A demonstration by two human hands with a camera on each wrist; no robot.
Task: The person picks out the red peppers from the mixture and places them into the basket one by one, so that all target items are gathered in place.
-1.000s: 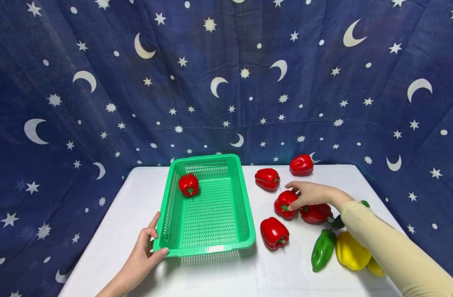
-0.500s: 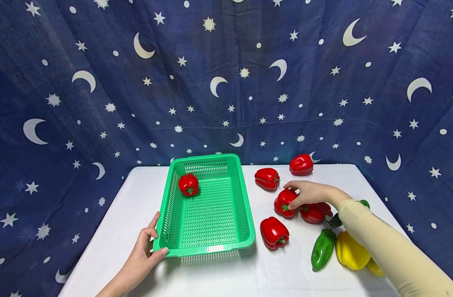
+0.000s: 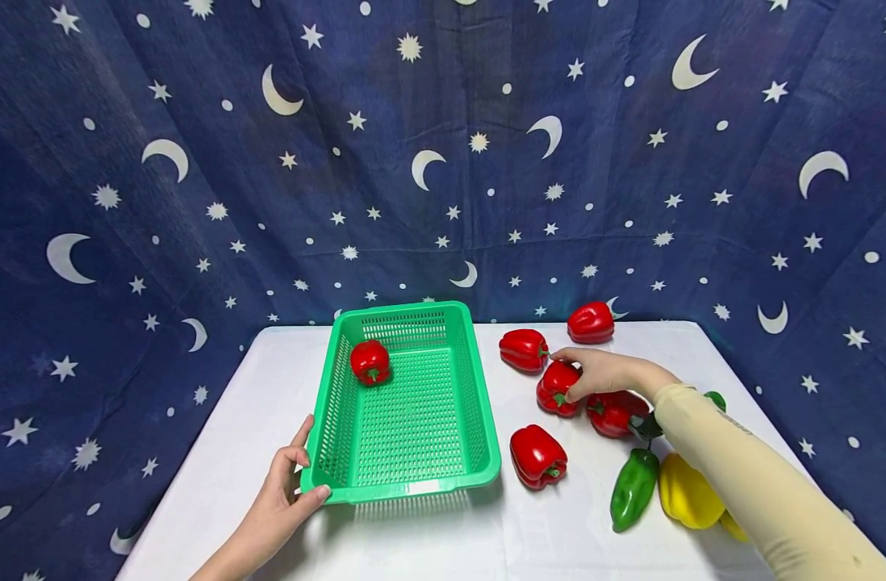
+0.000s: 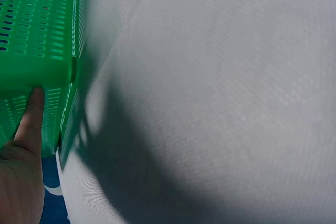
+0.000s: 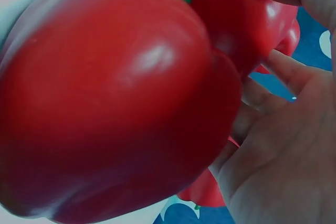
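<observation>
My left hand (image 3: 277, 492) holds the near left corner of a green plastic basket (image 3: 407, 490), thumb on the rim and fingers along the outer side. In the left wrist view a finger lies against the basket wall (image 4: 31, 72). One red bell pepper (image 3: 370, 361) sits inside the basket. On the right, my right hand (image 3: 606, 373) grips a red bell pepper (image 3: 552, 387), thumb near its green stem and fingers around its far side. A large red bell pepper (image 5: 110, 93) fills the front of the right wrist view, beside the held one.
Other red bell peppers lie around the right hand: one behind (image 3: 591, 323), one at the back left (image 3: 523, 350), one in front (image 3: 537, 457). A green pepper (image 3: 634, 490) and a yellow bell pepper (image 3: 688, 492) lie near the right sleeve (image 3: 762, 476), which partly hides more peppers.
My right hand and the red bell pepper in its grip have shifted slightly up in the head view. The left hand and the basket have stayed in place.
</observation>
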